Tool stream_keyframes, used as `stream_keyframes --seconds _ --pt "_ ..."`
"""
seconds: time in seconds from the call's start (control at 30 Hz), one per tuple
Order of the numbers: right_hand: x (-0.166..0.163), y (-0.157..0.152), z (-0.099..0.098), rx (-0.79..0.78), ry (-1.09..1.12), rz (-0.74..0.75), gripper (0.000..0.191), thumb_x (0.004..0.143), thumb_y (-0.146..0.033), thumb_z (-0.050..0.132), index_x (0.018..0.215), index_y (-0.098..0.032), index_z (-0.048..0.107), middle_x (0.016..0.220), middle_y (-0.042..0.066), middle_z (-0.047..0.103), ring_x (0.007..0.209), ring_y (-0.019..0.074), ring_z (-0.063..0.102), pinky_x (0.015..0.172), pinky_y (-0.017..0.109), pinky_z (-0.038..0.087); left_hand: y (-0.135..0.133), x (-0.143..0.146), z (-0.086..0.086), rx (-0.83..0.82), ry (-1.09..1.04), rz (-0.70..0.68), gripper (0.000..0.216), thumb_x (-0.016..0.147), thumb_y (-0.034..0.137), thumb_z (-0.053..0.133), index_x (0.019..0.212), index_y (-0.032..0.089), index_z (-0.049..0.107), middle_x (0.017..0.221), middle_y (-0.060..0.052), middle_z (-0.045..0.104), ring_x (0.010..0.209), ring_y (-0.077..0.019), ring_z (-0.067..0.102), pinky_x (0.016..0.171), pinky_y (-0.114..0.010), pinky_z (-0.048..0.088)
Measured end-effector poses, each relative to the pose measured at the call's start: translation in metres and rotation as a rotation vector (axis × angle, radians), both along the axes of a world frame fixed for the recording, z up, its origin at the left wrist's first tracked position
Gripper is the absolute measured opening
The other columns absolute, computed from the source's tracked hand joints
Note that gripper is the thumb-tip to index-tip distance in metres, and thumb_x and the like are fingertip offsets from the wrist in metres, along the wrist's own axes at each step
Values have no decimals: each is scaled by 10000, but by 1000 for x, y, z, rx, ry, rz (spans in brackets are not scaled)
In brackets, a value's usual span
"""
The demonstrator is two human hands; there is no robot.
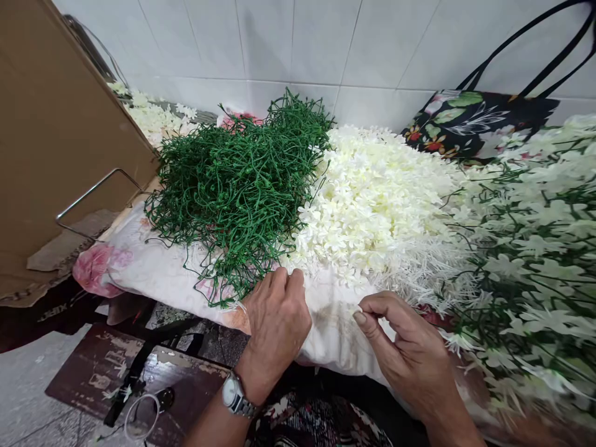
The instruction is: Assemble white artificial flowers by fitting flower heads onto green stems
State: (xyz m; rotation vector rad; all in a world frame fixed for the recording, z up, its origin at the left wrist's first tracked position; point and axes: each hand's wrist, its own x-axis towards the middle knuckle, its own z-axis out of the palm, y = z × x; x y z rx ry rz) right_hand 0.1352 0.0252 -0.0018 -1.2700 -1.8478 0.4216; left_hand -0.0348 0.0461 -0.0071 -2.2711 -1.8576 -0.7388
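Note:
My left hand (275, 316), with a wristwatch (235, 397) on its wrist, rests knuckles-up on a white floral cloth (153, 267), fingers curled at the edge of a pile of small white artificial flowers (372, 198). What the fingers pinch is hidden. My right hand (410, 354) is curled with thumb and forefinger pinched together by the white flowers' spiky fringe; any piece in it is too small to name. A heap of green plastic stems (242, 180) lies just beyond my left hand.
Assembled sprays of green stems with white flowers (535, 261) fill the right side. A black floral bag (470, 121) leans on the tiled wall. A cardboard sheet (56, 136) and a metal wire frame (88, 198) stand left. A dark board (112, 372) lies on the floor.

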Motion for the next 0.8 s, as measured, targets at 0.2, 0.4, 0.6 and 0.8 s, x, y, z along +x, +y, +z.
stream_keyframes --seconds 0.2,0.4,0.6,0.8 --pt "5 3 -5 50 -34 7 96 864 -123 512 808 -199 527 708 6 558 643 117 551 578 225 441 4 -2 -5 67 -120 -28 223 782 22 488 683 180 610 651 -37 587 613 -170 552 580 -278 403" --pt "6 7 -1 5 11 37 80 863 -140 527 814 -201 542 731 5 570 657 117 560 585 229 447 -3 -11 11 69 -729 -117 187 802 71 573 867 194 698 754 -10 654 659 -119 597 579 -214 449" --pt "0 10 3 -101 215 126 100 867 -153 540 780 -200 555 751 1 573 713 115 572 634 227 453 -12 -13 17 -25 -1103 -109 196 749 80 647 821 238 739 725 14 654 646 -104 572 547 -190 430" --pt "-10 11 2 -284 382 203 68 861 -208 569 793 -202 574 1053 47 627 986 151 604 840 266 472 -10 0 24 -214 -1642 -31 48 654 188 734 702 182 730 583 13 602 435 -64 468 403 -173 365"
